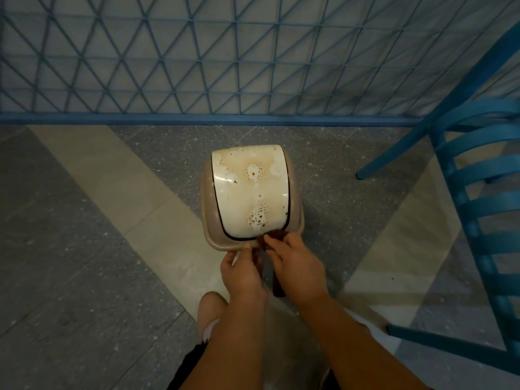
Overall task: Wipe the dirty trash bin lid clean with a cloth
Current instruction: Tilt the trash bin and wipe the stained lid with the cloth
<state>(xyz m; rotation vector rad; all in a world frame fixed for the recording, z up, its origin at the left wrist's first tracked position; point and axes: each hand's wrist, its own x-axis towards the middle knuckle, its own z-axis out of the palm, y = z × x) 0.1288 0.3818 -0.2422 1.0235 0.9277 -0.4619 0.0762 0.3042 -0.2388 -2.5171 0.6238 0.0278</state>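
Note:
A small beige trash bin (206, 204) stands on the floor below me. Its white swing lid (250, 192) is smeared with brown stains and dark specks. My left hand (243, 273) and my right hand (295, 263) are together at the bin's near edge. Both pinch a dark brown cloth (277, 285), which hangs down between them and is mostly hidden by my hands. The cloth's top edge (274, 236) touches the lid's near rim.
A blue lattice fence (197, 66) with a blue base rail runs across just behind the bin. A blue slatted chair (478, 192) stands to the right, one leg near the bin. My knee (209, 305) shows below my hands. Grey and beige floor tiles surround the bin.

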